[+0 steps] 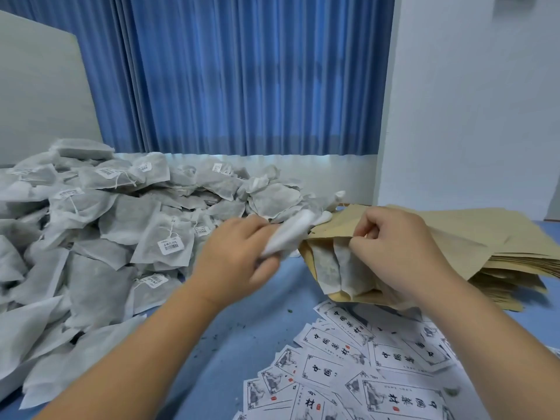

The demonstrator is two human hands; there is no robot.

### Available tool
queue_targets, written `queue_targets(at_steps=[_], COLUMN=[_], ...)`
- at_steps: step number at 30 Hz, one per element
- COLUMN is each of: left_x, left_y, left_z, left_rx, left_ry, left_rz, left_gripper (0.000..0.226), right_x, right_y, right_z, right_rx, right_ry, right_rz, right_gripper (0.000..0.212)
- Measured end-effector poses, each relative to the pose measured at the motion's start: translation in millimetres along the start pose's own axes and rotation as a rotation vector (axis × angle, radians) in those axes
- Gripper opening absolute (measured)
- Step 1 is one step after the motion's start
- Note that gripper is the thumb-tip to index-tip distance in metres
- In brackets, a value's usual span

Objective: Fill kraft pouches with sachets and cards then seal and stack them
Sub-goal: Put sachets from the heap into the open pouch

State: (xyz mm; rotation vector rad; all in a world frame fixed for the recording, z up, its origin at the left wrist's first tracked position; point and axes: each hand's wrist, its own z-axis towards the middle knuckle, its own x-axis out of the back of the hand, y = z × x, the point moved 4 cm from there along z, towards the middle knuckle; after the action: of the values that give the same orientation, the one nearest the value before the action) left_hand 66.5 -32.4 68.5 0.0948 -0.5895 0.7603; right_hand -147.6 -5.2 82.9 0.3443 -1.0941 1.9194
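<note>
My right hand pinches the upper lip of a kraft pouch, holding its mouth spread toward the left. Two white sachets show inside the mouth. My left hand grips another white sachet, blurred, with its tip at the pouch opening. A large heap of sachets with small barcode tags covers the table's left half. White printed cards lie scattered near the front right.
A stack of flat kraft pouches lies at the right, under and behind the held pouch. The blue table top carries small dark crumbs. Behind are a blue curtain and a white wall.
</note>
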Motion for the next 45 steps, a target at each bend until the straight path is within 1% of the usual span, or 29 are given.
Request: queue_targets(at_steps=[3, 5, 8, 10, 12, 15, 17, 22, 25, 29, 31, 33, 37, 41, 43, 45], left_x=[-3.3, -8.3, -17.4, -21.5, -23.6, -27.7, -30.3, -34.3, -39.1, -45.0, -44.8, -41.8, -33.0, -26.6, -25.6, -22.5], left_y=[37.4, 51.7, 65.1, 69.3, 69.7, 69.2, 68.5, 66.3, 66.6, 66.1, 64.9, 64.7, 62.9, 62.6, 61.0, 59.5], left_z=[8.4, 8.5, 5.6, 4.9, 4.2, 0.8, -1.4, -2.8, -3.0, -2.5, -1.6, -1.2, -1.6, -0.6, -0.4, 1.8], left_rx=[-0.16, -0.205, -0.258, -0.273, -0.272, -0.312, -0.329, -0.275, -0.246, -0.225, -0.158, -0.109, -0.019, 0.118, 0.103, -0.006], left_ry=[0.045, 0.049, 0.007, -0.027, -0.053, -0.109, -0.154, -0.165, -0.219, -0.308, -0.306, -0.289, -0.222, -0.167, -0.176, -0.205], left_rz=[-0.02, -0.021, -0.018, -0.026, -0.035, -0.081, -0.139, -0.191, -0.163, -0.022, -0.055, -0.127, -0.189, -0.22, -0.251, -0.289], left_gripper=[0.032, 0.032, 0.03, 0.029, 0.033, 0.025, 0.027, 0.028, 0.042, 0.078, 0.086, 0.082, 0.059, 0.053, 0.05, 0.041], right_x=[3.1, 4.5, 4.3, 4.0, 4.2, 7.0, 8.5, 8.6, 8.9, 10.3, 10.1, 9.4, 10.6, 12.5, 12.7, 12.4], right_y=[2.5, 2.7, 0.8, 0.0, 0.5, 2.8, 3.5, 5.9, 7.4, 9.2, 9.3, 7.8, 4.6, 6.9, 8.1, 8.9], right_z=[0.9, 1.2, 2.1, 2.8, 2.9, 3.2, 3.3, 3.9, 4.3, 4.7, 4.8, 4.5, 3.7, 3.1, 2.7, 2.9], right_rx=[-0.008, -0.005, -0.023, -0.033, -0.04, -0.051, -0.062, -0.066, -0.051, -0.048, -0.052, -0.036, 0.006, -0.017, -0.034, -0.047], right_ry=[0.009, 0.008, 0.012, 0.003, -0.011, 0.005, 0.012, 0.015, 0.038, 0.041, 0.043, 0.047, 0.057, 0.042, 0.035, 0.033], right_rz=[0.029, 0.071, 0.148, 0.164, 0.164, 0.15, 0.137, 0.085, 0.055, 0.092, 0.102, 0.073, 0.039, 0.082, 0.087, 0.075], right_gripper=[0.01, 0.01, 0.012, 0.013, 0.014, 0.015, 0.014, 0.012, 0.012, 0.013, 0.012, 0.012, 0.014, 0.015, 0.014, 0.013])
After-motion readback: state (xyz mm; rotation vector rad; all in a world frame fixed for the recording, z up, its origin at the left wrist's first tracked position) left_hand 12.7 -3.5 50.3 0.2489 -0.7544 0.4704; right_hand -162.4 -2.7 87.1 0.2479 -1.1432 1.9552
